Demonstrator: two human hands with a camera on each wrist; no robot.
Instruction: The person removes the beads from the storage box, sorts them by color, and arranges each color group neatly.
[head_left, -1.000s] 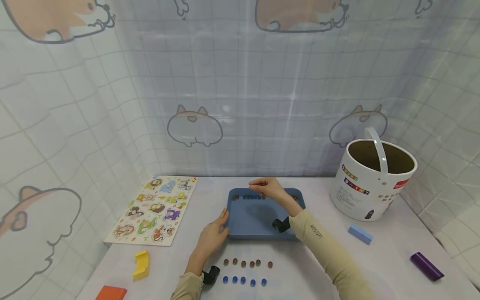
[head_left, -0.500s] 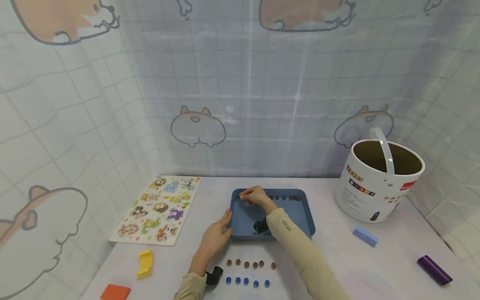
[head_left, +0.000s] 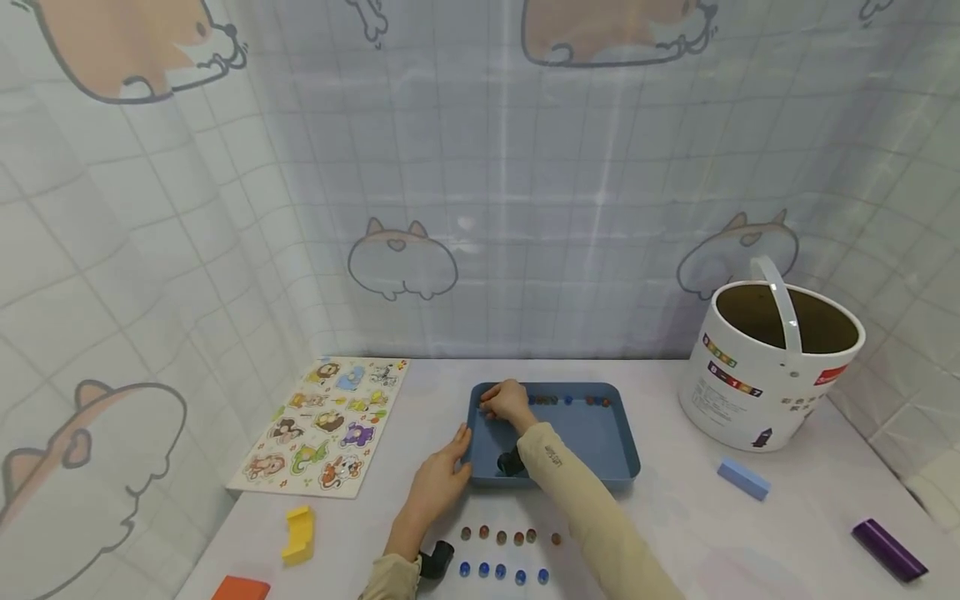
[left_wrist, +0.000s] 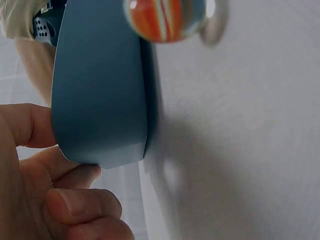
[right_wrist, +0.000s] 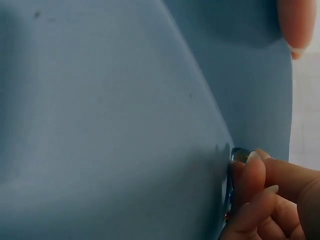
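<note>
A blue tray lies on the table. My left hand holds its near left corner, thumb and a finger at the rim; the other fingers show loosely bent in the left wrist view. My right hand is inside the tray at the far left corner. Its fingertips pinch a small glass marble, mostly covered by them. Along the far wall of the tray sit several marbles, some behind the right hand. In front of the tray are a row of reddish-brown marbles and a row of blue marbles.
At the left lies an animal puzzle board, with a yellow block and an orange block nearer. A white bucket with a handle stands at the right. A light-blue block and a purple block lie before it.
My right hand has moved left along the far wall of the tray and down into its far left corner. The left hand stays at the tray's edge. The head view has shifted slightly.
</note>
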